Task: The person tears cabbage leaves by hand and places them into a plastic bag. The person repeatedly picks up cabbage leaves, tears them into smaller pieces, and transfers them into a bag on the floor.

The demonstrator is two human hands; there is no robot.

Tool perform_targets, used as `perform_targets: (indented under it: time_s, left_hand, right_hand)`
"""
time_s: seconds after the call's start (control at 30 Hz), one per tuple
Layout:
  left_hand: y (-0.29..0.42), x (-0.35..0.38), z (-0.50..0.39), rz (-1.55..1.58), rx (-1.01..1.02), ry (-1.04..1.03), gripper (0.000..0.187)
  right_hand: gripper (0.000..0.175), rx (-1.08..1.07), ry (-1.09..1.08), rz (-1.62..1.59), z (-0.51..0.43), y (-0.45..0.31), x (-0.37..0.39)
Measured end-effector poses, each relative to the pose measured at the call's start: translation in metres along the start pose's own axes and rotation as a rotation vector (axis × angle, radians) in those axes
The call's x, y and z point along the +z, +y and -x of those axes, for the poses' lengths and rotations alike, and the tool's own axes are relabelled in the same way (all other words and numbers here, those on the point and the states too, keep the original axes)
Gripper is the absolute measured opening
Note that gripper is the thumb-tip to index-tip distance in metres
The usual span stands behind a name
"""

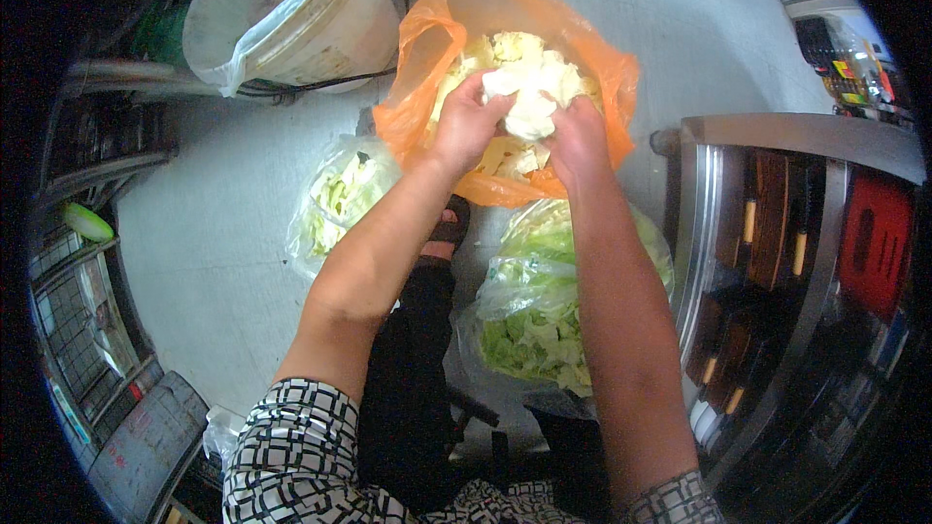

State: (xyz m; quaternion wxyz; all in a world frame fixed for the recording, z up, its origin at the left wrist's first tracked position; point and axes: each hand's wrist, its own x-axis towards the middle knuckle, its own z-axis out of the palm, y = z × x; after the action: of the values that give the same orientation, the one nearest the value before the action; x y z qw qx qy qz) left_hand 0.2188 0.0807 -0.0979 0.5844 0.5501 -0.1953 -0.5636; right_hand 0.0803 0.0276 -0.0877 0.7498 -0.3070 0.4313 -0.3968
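Both of my hands grip a pale chunk of leafy vegetable [533, 103], apparently cabbage, over the mouth of an orange plastic bag [619, 91]. My left hand [466, 116] holds its left side, thumb on top. On the opposite side my right hand [581, 132] has hold of it, the fingertips partly hidden. Loose pale leaves [510, 160] lie inside the orange bag beneath. A clear bag of cut pale-green vegetable [338, 196] rests on the floor left of my left forearm. Below my right forearm stands a larger clear bag of green leaves [535, 338], partly covered by the arm.
A stained white bucket [328, 33] with a liner and a leaf inside is tilted at the upper left. To the right, a metal rack [786, 127] holds wooden-handled knives [750, 222] and a red board [874, 247]. A green gourd-like vegetable [89, 222] lies on the left shelf.
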Motion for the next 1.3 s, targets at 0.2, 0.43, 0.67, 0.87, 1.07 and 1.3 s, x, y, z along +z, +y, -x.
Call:
perform_targets:
  time_s: [0.2, 0.43, 0.67, 0.87, 1.07, 1.3]
  left_hand:
    - [-0.015, 0.000, -0.008, -0.490, 0.212, 0.233, 0.020]
    - [0.009, 0.000, 0.000, -0.839, 0.336, 0.295, 0.020]
    - [0.014, -0.023, -0.020, -1.064, 0.367, 0.343, 0.039]
    - [0.017, -0.018, -0.029, -0.410, -0.100, 0.051, 0.051]
    - [0.006, -0.023, -0.016, -0.257, 0.031, -0.162, 0.041]
    - [0.010, -0.030, -0.035, -0.842, 0.288, 0.252, 0.039]
  right_hand:
    - [0.037, -0.160, 0.203, 0.283, -0.010, 0.020, -0.002]
    - [0.040, -0.361, 0.539, 1.103, 0.002, 0.019, 0.008]
    - [0.045, -0.098, 0.211, 0.572, 0.015, 0.008, -0.001]
    - [0.030, 0.002, -0.060, 0.036, 0.008, 0.007, -0.020]
    - [0.037, -0.069, -0.026, 0.402, 0.008, -0.002, -0.011]
    - [0.046, -0.166, 0.332, 0.678, 0.009, 0.015, -0.027]
